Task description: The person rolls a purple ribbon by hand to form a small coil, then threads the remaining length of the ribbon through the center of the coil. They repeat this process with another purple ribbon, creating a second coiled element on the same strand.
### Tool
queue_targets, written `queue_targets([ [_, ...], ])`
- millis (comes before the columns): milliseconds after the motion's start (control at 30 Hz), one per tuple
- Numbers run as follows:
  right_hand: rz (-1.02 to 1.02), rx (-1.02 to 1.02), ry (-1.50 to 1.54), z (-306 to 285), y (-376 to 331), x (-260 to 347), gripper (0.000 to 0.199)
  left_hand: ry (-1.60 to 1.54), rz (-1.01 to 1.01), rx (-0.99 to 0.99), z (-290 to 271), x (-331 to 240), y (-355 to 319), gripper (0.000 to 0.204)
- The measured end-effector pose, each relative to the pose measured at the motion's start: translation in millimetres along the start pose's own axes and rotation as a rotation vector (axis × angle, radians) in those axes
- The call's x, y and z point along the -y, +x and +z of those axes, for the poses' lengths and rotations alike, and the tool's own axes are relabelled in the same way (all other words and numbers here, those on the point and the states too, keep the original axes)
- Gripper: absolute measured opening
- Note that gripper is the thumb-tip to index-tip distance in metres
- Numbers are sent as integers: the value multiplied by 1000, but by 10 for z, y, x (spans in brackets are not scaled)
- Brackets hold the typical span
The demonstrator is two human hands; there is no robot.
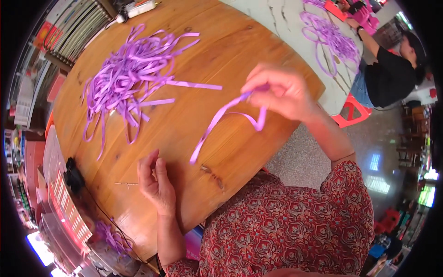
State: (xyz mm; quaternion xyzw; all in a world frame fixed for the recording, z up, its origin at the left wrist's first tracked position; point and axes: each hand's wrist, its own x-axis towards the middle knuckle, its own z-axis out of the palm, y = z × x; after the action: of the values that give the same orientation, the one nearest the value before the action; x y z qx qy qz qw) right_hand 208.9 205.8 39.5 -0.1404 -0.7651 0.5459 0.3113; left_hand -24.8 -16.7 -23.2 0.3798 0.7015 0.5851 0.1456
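Above the right part of the wooden table (pixel 194 60), my right hand (pixel 281 94) pinches a purple ribbon (pixel 214 122) between thumb and fingers. One end of this ribbon slants down to the left, and a loop of it hangs below my fingers. My left hand (pixel 156 184) rests near the front of the table, fingers loosely curled, thumb apart, nothing visible in it. Beyond it lies a tangled heap of purple ribbons (pixel 127 76), some loose ends spread toward the right. Beside my left hand a thin, short line-like thing (pixel 126 184) shows on the wood; I cannot tell what it is.
A black cable (pixel 104 210) runs along the table's left edge, near more purple ribbon (pixel 110 237). A white power strip (pixel 140 8) lies at the far edge. At right, a person (pixel 392 69) sits by a pale table (pixel 281 18) with another ribbon pile (pixel 330 39).
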Motion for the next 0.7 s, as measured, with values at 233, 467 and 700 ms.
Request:
queue_targets([
  [233,-192,-83,-41,-173,-145,335,25,172,336,123,186,-235,-24,17],
  [467,-295,46,-9,213,47,263,23,83,464,223,398,-774,87,26],
  [700,-363,72,-48,473,78,330,26,-404,127,446,540,-925,46,16],
])
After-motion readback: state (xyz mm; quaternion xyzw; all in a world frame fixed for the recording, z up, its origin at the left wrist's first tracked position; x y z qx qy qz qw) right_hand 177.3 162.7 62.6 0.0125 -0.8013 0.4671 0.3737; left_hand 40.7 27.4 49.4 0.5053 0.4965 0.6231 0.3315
